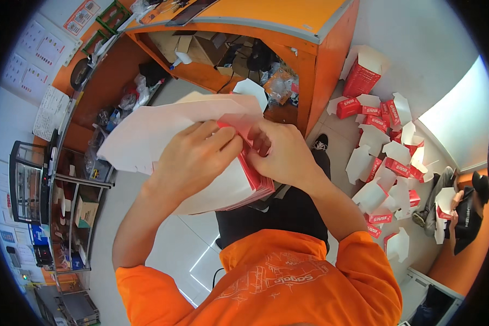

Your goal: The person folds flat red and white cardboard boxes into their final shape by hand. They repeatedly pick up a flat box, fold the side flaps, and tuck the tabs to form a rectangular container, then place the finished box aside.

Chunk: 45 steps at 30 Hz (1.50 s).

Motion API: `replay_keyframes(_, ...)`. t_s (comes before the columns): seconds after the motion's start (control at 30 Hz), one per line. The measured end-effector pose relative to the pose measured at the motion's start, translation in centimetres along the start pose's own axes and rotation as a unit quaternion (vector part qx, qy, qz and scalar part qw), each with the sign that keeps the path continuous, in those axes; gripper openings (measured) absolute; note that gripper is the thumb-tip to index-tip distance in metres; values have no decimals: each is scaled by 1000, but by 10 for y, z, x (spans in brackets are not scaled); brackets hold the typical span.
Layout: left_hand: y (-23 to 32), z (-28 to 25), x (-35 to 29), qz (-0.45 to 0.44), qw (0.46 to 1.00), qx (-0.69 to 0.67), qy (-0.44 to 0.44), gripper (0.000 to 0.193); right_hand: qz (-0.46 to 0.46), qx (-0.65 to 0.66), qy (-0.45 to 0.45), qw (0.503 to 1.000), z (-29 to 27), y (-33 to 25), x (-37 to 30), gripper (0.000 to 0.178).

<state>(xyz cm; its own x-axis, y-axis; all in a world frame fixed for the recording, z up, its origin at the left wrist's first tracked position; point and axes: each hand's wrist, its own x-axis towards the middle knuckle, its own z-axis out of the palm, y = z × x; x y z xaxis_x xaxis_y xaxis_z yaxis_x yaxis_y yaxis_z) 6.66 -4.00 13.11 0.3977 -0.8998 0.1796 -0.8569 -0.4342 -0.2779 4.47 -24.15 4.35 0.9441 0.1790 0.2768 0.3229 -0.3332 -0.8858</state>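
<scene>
A red and white cardboard food box (141,130), with its wide white flap standing out to the left, is between my hands above my lap. My left hand (198,152) has its fingers curled onto the box's red edge. Opposite it, my right hand (285,155) pinches the red side, its fingertips partly hidden by the cardboard. Directly beneath lies a stack of flat box blanks (223,198), white on top with red layered edges at the right. My hands cover part of both the box and the stack.
Several folded boxes (396,163) lie piled on the floor at right. Beyond them, a person (462,212) holds a similar box. An orange counter (266,22) with cluttered shelves stands ahead. A metal rack (81,212) and a glass-fronted cabinet (30,182) line the left side.
</scene>
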Motion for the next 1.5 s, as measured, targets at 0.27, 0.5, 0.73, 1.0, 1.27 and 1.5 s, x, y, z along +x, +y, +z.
replay_keyframes(0.27,-3,6,4,31,999,-21,-3,9,-49,-158,56,985,12,2,2,13)
replay_keyframes(0.5,-5,21,13,25,998,-44,-48,12,-37,9,68,997,11,15,-2,9)
replay_keyframes(0.73,0,30,10,-48,995,-59,-59,15,39,169,12,985,10,25,-11,19)
replay_keyframes(1.0,5,18,-9,-142,973,-171,59,27,-40,97,106,989,27,4,-30,29)
replay_keyframes(1.27,39,24,-135,-599,734,-275,162,43,-97,72,181,976,39,6,-31,25)
replay_keyframes(1.5,44,34,-134,-676,583,-396,215,51,-49,156,190,968,76,8,-31,42)
